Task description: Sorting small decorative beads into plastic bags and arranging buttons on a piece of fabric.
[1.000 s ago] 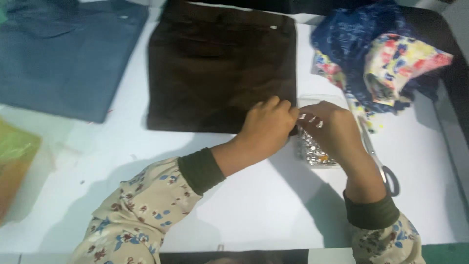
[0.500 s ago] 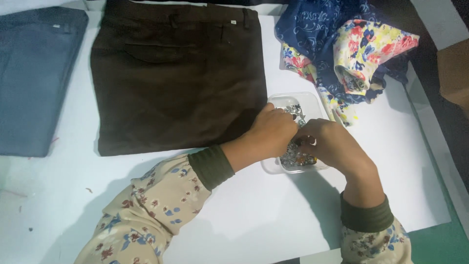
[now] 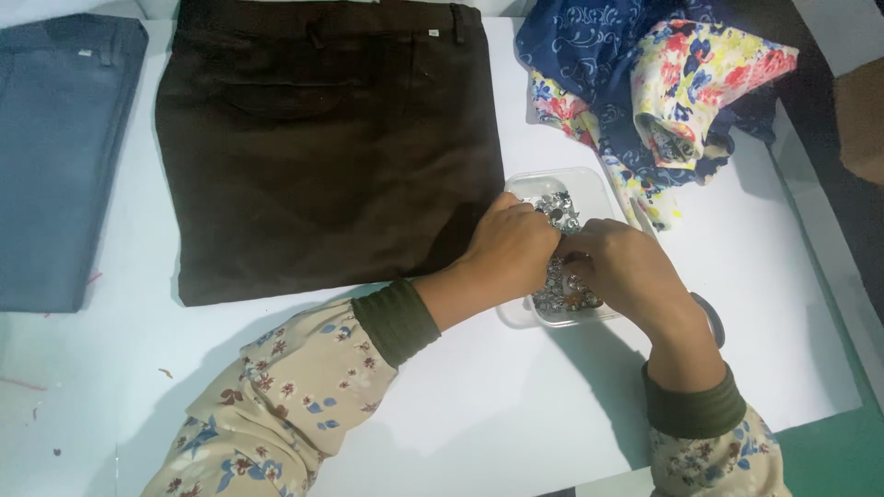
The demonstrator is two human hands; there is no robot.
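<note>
A clear plastic box (image 3: 589, 187) of small shiny silver pieces (image 3: 559, 210) sits on the white table, just right of folded dark brown trousers (image 3: 322, 147). My left hand (image 3: 511, 248) and my right hand (image 3: 622, 271) meet over the box, fingers curled down into the silver pieces. The fingertips are hidden, so I cannot see what they pinch. Both sleeves are floral beige with dark green cuffs.
Folded blue-grey trousers (image 3: 55, 156) lie at the far left. A heap of blue and floral fabric (image 3: 663, 83) is at the back right. Scissors (image 3: 711, 317) peek out beside my right wrist. The white table (image 3: 516, 405) ends at a green edge on the right.
The view has shifted, so the brown trousers and box sit more to the right and lower. Both hands stay together over the box, working in the silver pieces.
</note>
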